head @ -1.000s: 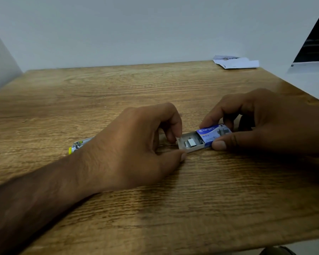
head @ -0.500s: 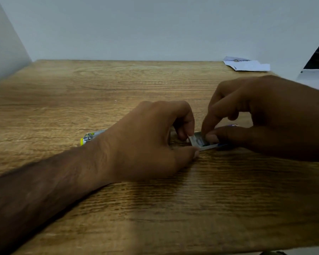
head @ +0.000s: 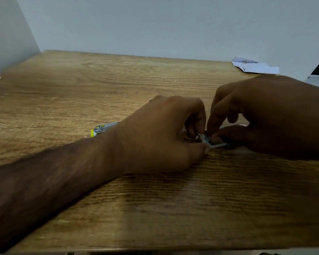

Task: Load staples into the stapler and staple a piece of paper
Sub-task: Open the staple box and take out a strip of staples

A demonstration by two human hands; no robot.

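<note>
Since the earlier pictures the right hand (head: 276, 116) had closed down over the staple box (head: 207, 140), so that the blue printed sleeve, plain to see a second before, was almost wholly covered; only a sliver of blue showed under its fingers. Both hands sat further right and higher in the view than before, and the far wall filled more of it.

What showed of the box was its grey inner tray, lying on the wooden table (head: 155, 199) between the two hands. Its contents could not be made out here, being hidden by fingertips. The left hand (head: 160, 137) pinched the tray's near end between thumb and forefinger, its wrist resting on the table. The right hand gripped the box from the other side, thumb low along the front edge and forefinger pressed down from above.

Behind the left wrist lay the stapler (head: 102, 128), its silver and yellow end poking out, the rest hidden. A folded paper (head: 256, 67) rested at the far right corner, well apart from the hands.
</note>
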